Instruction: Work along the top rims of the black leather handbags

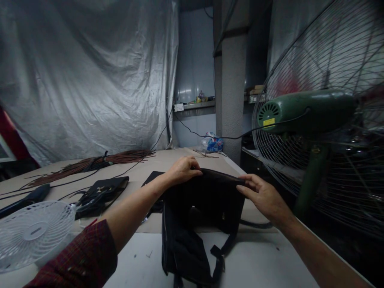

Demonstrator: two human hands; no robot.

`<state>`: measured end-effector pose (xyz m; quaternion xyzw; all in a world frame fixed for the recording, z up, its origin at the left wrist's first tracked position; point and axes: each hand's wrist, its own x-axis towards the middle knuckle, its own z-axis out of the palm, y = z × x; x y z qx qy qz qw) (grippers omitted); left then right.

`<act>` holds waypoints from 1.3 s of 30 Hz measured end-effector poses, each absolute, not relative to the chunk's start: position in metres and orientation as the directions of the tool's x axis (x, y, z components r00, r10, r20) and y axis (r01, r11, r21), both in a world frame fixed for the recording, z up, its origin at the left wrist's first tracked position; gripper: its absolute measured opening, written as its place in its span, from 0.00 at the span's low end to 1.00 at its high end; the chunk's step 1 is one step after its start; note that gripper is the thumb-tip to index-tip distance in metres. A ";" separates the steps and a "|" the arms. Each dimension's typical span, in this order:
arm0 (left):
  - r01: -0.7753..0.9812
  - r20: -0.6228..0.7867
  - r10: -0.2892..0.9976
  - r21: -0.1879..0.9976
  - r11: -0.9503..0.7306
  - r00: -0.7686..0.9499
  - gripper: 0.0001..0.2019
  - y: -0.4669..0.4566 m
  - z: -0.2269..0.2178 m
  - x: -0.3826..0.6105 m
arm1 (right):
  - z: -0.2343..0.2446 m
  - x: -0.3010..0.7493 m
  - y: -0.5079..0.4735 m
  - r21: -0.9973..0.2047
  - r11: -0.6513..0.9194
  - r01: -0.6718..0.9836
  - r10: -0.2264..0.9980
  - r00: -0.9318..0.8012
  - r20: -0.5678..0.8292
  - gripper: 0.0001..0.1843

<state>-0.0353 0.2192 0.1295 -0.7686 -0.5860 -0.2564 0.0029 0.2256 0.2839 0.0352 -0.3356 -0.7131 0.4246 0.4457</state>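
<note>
While a black bag (pixel 183 250) sits below and nearer than the fingers, the right hand (pixel 260 194) pinches its top edge between thumb and fingertips, and the left hand (pixel 184 170) pinches that edge farther along. Left of the left fingers is a white fan (pixel 36 230); beyond them, brown cords (pixel 129 157); beyond both hands, a plastic bag (pixel 214 143).

Left arm (pixel 135 210) extended forward, left grip (pixel 183 170) pinched; right arm (pixel 318 252) angled inward, right grip (pixel 264 196) pinched.
</note>
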 end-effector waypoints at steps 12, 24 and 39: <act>0.956 0.365 0.930 0.286 -0.071 -0.040 0.08 0.215 0.129 -0.021 | 0.043 0.214 0.285 -0.884 0.447 0.137 0.862 -0.332 0.384 0.17; 0.965 0.393 0.919 0.251 -0.073 -0.033 0.09 0.213 0.126 -0.021 | 0.055 0.202 0.282 -0.823 0.474 0.314 0.876 -0.265 0.403 0.17; 0.969 0.397 0.917 0.236 -0.066 -0.034 0.10 0.212 0.126 -0.020 | 0.065 0.191 0.287 -0.584 0.670 0.458 0.740 -0.348 0.575 0.13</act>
